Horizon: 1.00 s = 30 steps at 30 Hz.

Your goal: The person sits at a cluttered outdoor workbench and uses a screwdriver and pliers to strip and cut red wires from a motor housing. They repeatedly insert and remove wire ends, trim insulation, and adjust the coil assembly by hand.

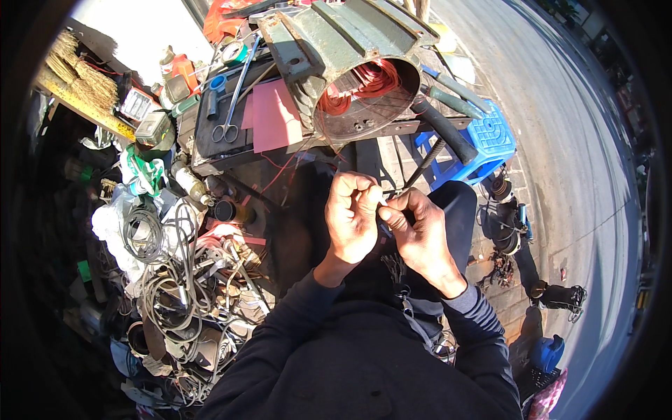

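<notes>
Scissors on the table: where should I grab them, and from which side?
Probably by the two finger loops, coming from the wearer's side of the table. The scissors lie with their loops toward the wearer and long blades pointing away, so fingers should stay clear of the cutting edges.

Where the fingertips of your left hand (352, 218) and your right hand (424, 232) meet, the small pale thing (382, 202) is too tiny to identify. The metal housing (315, 45) partly hides the red wire coil (378, 77). The lower edge cuts your dark top (371, 364).
</notes>
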Motion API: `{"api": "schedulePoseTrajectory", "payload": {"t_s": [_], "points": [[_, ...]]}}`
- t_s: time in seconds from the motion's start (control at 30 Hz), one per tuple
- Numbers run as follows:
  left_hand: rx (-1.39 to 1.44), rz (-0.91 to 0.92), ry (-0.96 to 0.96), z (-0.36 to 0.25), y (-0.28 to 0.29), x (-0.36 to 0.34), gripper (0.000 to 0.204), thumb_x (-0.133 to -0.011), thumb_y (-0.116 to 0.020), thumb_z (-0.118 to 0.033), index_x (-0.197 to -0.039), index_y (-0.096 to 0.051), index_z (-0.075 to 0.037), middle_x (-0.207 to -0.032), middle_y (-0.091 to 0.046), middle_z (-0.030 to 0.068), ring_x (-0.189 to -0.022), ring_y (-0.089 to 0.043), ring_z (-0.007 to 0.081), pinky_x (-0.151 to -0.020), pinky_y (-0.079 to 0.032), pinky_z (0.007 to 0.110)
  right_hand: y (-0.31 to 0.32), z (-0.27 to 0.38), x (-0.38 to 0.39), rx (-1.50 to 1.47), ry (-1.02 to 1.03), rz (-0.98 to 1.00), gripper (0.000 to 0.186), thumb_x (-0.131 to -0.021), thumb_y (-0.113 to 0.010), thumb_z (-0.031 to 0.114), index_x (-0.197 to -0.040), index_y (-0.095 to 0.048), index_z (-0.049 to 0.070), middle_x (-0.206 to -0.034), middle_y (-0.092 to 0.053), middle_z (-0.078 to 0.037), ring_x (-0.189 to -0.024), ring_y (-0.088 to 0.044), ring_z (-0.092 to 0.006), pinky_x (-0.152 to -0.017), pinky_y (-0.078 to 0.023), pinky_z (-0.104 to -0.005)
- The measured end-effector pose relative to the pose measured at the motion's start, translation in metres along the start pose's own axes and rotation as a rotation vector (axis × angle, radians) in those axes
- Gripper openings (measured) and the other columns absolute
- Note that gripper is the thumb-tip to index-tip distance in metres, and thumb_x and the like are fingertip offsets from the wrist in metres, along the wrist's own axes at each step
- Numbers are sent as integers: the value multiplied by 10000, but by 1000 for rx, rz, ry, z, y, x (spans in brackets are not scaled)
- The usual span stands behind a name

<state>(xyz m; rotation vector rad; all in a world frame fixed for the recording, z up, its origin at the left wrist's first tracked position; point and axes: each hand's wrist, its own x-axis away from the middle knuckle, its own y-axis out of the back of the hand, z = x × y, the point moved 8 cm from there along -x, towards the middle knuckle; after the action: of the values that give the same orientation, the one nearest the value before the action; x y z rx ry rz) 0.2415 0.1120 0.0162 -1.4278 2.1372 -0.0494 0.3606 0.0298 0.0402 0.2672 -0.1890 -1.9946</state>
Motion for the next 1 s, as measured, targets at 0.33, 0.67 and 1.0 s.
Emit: {"api": "schedulePoseTrajectory", "payload": {"t_s": [0.33,0.67,1.0], "points": [[278,-46,205,15,0,-4,126,-1066,-627,-110,-1146,-553,-47,-1041,-641,55,-848,-588,81,-792,-518,245,0,6,-7,84,-30,23,134,-962,-746,64,-938,-665,-39,-742,-679,-104,-669,-643,-151,-603,-514,-318],[265,26,378,29,0,4,88,-1033,-663,-67,-971,-674,-6,-850,-641,-15,-787,-571,64,-755,-474,234,-4,4,-11,-11,-67,71,121,-991,-713,58,-957,-672,-51,-774,-695,-71,-720,-625,-98,-656,-529,-285],[437,-44,570,29,0,-4,70,-1021,-649,-31,-951,-650,-29,-812,-639,4,-702,-609,84,-664,-494,241,-2,4,-4,-180,-161,112,152,-997,-728,118,-970,-678,-22,-785,-657,-8,-677,-569,-70,-609,-466,-237]]}}
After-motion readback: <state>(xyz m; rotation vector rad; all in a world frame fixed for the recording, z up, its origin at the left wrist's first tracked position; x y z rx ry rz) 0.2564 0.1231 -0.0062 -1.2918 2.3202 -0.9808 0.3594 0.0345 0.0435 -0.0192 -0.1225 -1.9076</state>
